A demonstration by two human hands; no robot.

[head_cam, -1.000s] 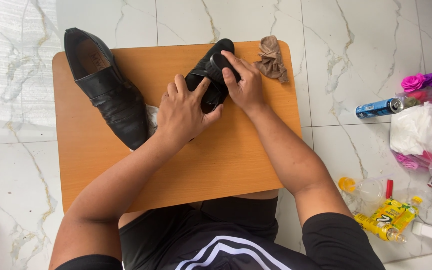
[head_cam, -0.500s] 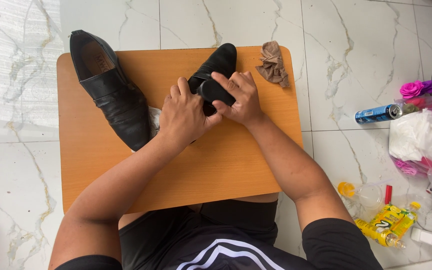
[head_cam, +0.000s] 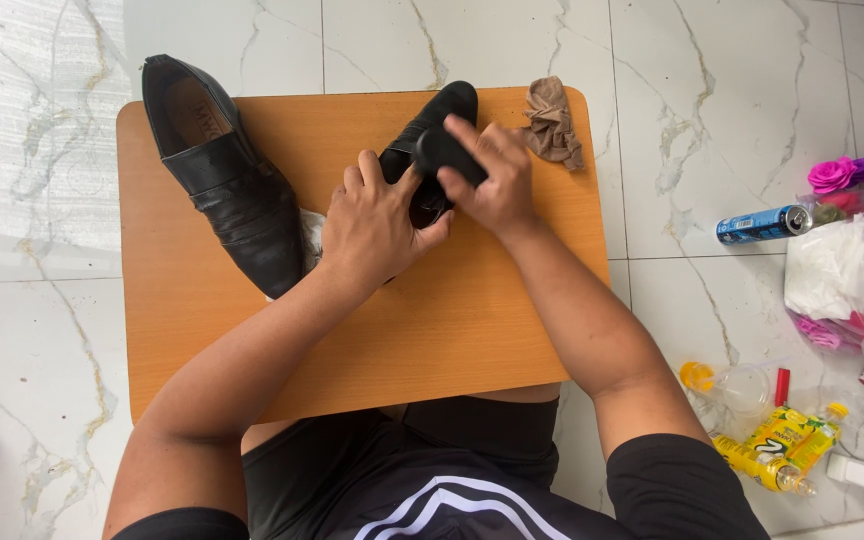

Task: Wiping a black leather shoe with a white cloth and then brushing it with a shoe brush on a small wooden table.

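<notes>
Right of the right hand (head_cam: 497, 185), on the marble floor, lie a blue cylindrical spray can (head_cam: 764, 224), a yellow drink carton (head_cam: 780, 434) and a clear plastic bag of white and pink things (head_cam: 847, 285). The left hand (head_cam: 377, 225) is closed around a black leather shoe (head_cam: 432, 125) on the orange wooden tabletop (head_cam: 452, 330). The right hand presses a dark pad (head_cam: 447, 155) onto it, fingers curled. A second black leather shoe (head_cam: 222, 185) lies left; a crumpled brown cloth (head_cam: 555, 125) sits just beyond.
</notes>
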